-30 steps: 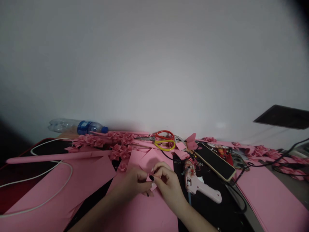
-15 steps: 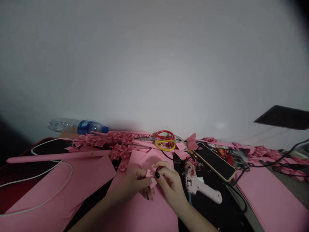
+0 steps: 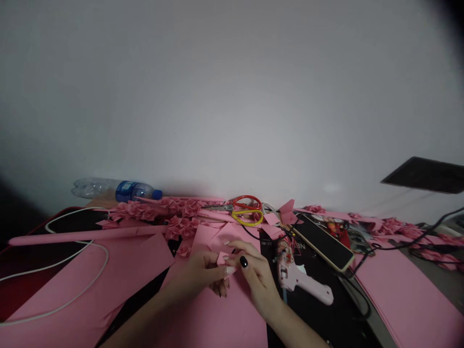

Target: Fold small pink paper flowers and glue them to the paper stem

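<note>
Both my hands meet over a pink paper sheet [image 3: 213, 319] at the bottom middle. My left hand [image 3: 203, 275] and my right hand [image 3: 253, 275] pinch one small folded pink paper piece [image 3: 222, 257] between their fingertips. The right thumb, with a dark nail, presses on the piece from the right. The left fingers close on it from the left, and most of the piece is hidden by them.
A pink glue gun [image 3: 300, 280] lies just right of my hands, beside a phone [image 3: 324, 244]. Red and yellow scissors [image 3: 246, 210], several folded pink paper flowers [image 3: 177, 215], a rolled pink tube [image 3: 87, 235], a water bottle [image 3: 116, 189] and a white cable [image 3: 72, 270] lie behind and left. Pink sheets [image 3: 406, 299] cover the right.
My right thumb has slid right and down along the paper piece, and the piece has turned slightly between my fingers. Both hands stay in place.
</note>
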The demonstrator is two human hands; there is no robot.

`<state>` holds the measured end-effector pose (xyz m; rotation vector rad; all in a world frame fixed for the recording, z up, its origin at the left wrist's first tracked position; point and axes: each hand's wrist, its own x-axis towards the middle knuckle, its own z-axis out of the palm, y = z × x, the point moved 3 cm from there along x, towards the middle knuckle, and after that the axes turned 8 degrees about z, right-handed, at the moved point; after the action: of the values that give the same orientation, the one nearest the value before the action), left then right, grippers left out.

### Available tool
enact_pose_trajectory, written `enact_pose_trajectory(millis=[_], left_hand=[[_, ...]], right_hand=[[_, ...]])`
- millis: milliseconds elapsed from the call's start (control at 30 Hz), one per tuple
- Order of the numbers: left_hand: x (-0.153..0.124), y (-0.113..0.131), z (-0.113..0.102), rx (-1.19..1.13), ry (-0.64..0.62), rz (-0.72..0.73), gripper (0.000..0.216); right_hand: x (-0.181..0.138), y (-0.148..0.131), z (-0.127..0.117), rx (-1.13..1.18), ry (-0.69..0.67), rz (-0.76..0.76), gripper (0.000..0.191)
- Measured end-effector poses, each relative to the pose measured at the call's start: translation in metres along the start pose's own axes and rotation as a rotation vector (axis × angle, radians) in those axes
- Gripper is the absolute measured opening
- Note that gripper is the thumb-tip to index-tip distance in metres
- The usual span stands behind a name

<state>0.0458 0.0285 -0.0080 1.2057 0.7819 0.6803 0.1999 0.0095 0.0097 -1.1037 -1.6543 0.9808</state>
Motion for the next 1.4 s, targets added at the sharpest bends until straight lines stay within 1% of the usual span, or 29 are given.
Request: enact_pose_trajectory(millis=[100, 300, 467, 667, 867, 933, 1000, 1100, 1167, 1233, 1300, 1400], left_hand=[[-0.001, 0.001, 0.000, -0.003, 0.006, 0.015, 0.040], [0.000, 0.000, 0.000, -0.019, 0.011, 0.035, 0.040], [-0.001, 0.002, 0.001, -0.018, 0.011, 0.040, 0.039], [0.000, 0.001, 0.000, -0.015, 0.001, 0.000, 0.043], [0.001, -0.001, -0.001, -0.038, 0.007, 0.004, 0.048], [0.001, 0.000, -0.001, -0.019, 0.004, 0.012, 0.048], [0.001, 0.001, -0.001, 0.019, -0.003, 0.026, 0.046], [-0.001, 0.002, -0.001, 0.083, -0.035, 0.052, 0.040], [-0.001, 0.001, 0.000, 0.121, -0.066, 0.068, 0.038], [-0.002, -0.002, 0.001, 0.159, -0.100, 0.072, 0.038], [-0.002, -0.005, 0.001, 0.188, -0.131, 0.072, 0.039], [-0.002, -0.009, 0.002, 0.199, -0.172, 0.059, 0.040]], right_hand=[[0.000, -0.001, 0.000, -0.001, -0.001, -0.003, 0.047], [0.001, -0.001, 0.000, 0.038, 0.014, -0.014, 0.044], [0.001, -0.001, -0.001, 0.044, 0.022, 0.005, 0.046], [0.001, 0.000, -0.002, 0.061, 0.026, -0.002, 0.047], [0.002, 0.001, -0.001, 0.082, 0.026, 0.041, 0.048], [0.002, 0.002, 0.000, 0.094, 0.047, 0.036, 0.045], [0.001, 0.005, -0.001, 0.117, 0.101, 0.046, 0.036], [0.003, 0.011, -0.001, 0.167, 0.177, 0.134, 0.027], [0.005, 0.013, 0.002, 0.158, 0.137, 0.211, 0.025], [0.007, 0.013, 0.007, 0.083, 0.029, 0.254, 0.030], [0.008, 0.012, 0.010, -0.006, -0.080, 0.251, 0.038], [0.008, 0.010, 0.012, -0.057, -0.186, 0.217, 0.045]])
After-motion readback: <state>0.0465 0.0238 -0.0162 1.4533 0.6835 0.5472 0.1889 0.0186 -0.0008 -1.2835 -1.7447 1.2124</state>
